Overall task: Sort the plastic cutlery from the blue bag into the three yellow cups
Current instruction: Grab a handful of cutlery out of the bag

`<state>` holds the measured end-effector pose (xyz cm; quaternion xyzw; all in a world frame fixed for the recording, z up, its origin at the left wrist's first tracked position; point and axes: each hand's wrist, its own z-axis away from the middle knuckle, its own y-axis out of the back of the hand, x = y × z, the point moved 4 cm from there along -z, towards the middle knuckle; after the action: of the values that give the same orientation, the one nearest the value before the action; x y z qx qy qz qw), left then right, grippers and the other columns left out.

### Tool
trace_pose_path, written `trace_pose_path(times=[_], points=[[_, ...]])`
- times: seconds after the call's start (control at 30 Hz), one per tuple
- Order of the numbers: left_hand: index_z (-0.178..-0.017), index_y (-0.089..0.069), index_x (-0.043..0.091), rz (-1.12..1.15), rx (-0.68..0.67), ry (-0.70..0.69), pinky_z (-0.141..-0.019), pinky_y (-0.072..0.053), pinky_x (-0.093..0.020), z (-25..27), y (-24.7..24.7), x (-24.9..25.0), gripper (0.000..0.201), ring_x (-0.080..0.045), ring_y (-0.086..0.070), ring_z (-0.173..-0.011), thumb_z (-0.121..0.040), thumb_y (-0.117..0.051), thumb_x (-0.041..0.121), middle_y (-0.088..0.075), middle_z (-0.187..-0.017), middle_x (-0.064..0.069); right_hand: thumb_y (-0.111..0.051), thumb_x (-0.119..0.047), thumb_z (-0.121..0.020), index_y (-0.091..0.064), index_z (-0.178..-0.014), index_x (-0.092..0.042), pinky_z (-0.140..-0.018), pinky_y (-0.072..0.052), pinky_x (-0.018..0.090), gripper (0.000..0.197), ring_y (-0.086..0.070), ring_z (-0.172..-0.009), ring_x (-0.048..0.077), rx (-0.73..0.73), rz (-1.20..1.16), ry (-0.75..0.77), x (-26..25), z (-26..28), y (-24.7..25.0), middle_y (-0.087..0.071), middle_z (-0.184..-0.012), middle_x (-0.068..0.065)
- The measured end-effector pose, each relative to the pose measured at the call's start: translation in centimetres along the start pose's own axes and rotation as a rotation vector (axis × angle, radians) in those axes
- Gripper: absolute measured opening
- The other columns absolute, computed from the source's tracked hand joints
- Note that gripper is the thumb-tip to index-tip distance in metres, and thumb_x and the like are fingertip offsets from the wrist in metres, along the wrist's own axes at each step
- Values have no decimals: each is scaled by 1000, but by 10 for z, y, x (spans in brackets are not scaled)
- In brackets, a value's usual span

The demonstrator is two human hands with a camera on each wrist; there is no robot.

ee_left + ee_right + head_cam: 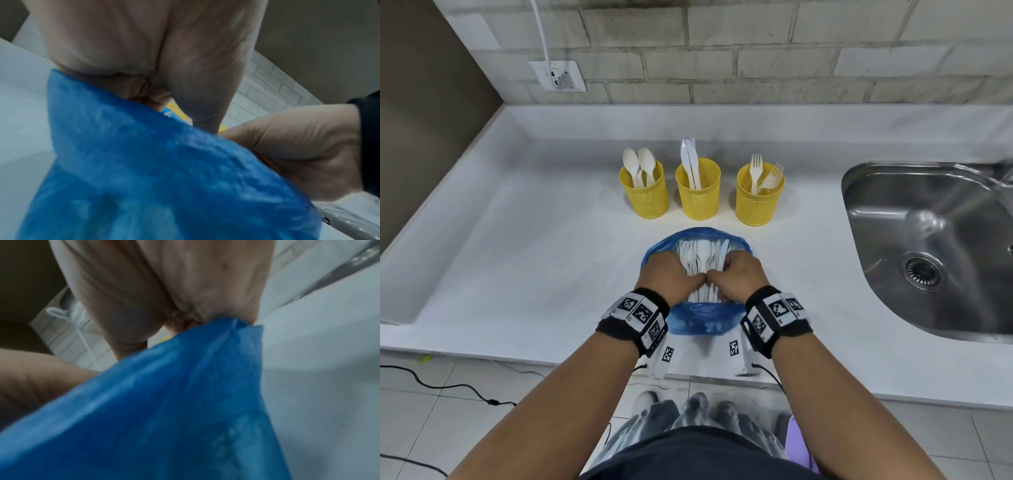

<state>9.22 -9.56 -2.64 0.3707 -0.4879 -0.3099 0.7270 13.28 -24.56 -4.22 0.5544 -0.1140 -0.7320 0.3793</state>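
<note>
Three yellow mesh cups stand in a row on the white counter: the left cup [644, 202] holds spoons, the middle cup [698, 200] knives, the right cup [756, 205] forks. In front of them lies the blue bag [700, 318], its mouth spread wide over a heap of white plastic cutlery [702, 257]. My left hand [671, 273] and right hand [741, 274] are both at the bag's mouth, thumbs nearly touching. In the wrist views the curled fingers of the left hand [144, 68] and right hand [185, 288] grip the bag's rim [144, 162] [164, 402]. The fingertips are hidden.
A steel sink [935, 219] is set into the counter at the right. On the tiled back wall, a socket [558, 75] has a white cable running up from it. The counter [517, 240] has a raised lip along its left side. A black cable [448, 387] lies on the floor.
</note>
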Motion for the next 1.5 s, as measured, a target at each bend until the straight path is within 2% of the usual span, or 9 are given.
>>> trace_pose_path(times=[0.1, 0.3, 0.4, 0.6, 0.8, 1.03, 1.2, 1.37, 1.5], points=[[-71, -59, 21, -24, -25, 14, -54, -37, -26, -1, -2, 4, 32, -15, -60, -68, -81, -78, 44, -54, -63, 9, -69, -18, -80, -52, -63, -14, -69, -62, 47, 24, -71, -64, 33, 18, -21, -20, 2, 1, 4, -71, -67, 16], [-75, -69, 17, 133, -26, 106, -54, -43, -24, -4, -4, -4, 22, -15, -66, -71, -72, -83, 34, -68, -73, 2, -71, -25, -84, -67, -75, -14, -56, -46, 19, 15, -68, -69, 20, -15, -15, -25, 2, -1, 0, -69, -70, 2], [-86, -73, 14, 184, -24, 106, -53, -41, -19, -3, -8, -4, 22, -13, -65, -73, -73, -83, 29, -72, -81, 0, -74, -27, -82, -74, -93, -9, -67, -47, 24, 21, -71, -86, 21, -20, -12, -31, 3, -4, -6, -75, -91, 7], [-98, -71, 18, 254, -15, 81, -61, -40, -18, 0, -4, 0, 14, -5, -58, -76, -85, -72, 21, -65, -84, 10, -74, -21, -77, -70, -74, -15, -66, -59, 35, 8, -66, -63, 22, 8, -53, -59, 1, -6, -1, -67, -68, 1], [-101, -66, 14, 374, -1, 225, -65, -45, -27, -5, -5, -24, 50, -21, -67, -90, -62, -61, 46, -72, -95, -2, -75, -27, -78, -67, -73, -10, -60, -52, 29, 19, -67, -70, 23, 18, -19, -43, 3, -8, -2, -66, -67, 1], [-107, -66, 16, 413, -38, 215, -83, -57, -38, -14, -10, -30, 67, -22, -69, -92, -51, -55, 52, -73, -98, -2, -76, -48, -84, -68, -95, -11, -72, -47, 29, 39, -66, -93, 23, 33, 145, 10, -5, -5, -13, -70, -98, 7], [-96, -68, 6, 506, -8, 197, -71, -54, -33, -8, -4, -25, 33, -24, -70, -82, -70, -66, 27, -75, -87, -9, -75, -31, -83, -64, -79, -8, -59, -42, 26, 26, -62, -75, 21, 44, 83, -18, -5, -7, -12, -65, -77, 3], [-96, -69, 1, 660, -42, 228, -86, -60, -56, -17, -17, -41, 50, -36, -73, -86, -53, -75, 25, -75, -88, -17, -76, -21, -78, -69, -73, -19, -52, -41, 20, 9, -61, -65, 9, 63, -133, -16, -1, -6, -5, -66, -69, -6], [-109, -70, 9, 737, -90, 192, -91, -59, -56, -13, -16, -30, 56, -32, -74, -96, -55, -78, 22, -78, -99, -13, -77, -17, -84, -71, -74, -10, -48, -51, 29, 14, -62, -46, 19, 8, -343, -57, -1, -2, 0, -68, -57, 3]])
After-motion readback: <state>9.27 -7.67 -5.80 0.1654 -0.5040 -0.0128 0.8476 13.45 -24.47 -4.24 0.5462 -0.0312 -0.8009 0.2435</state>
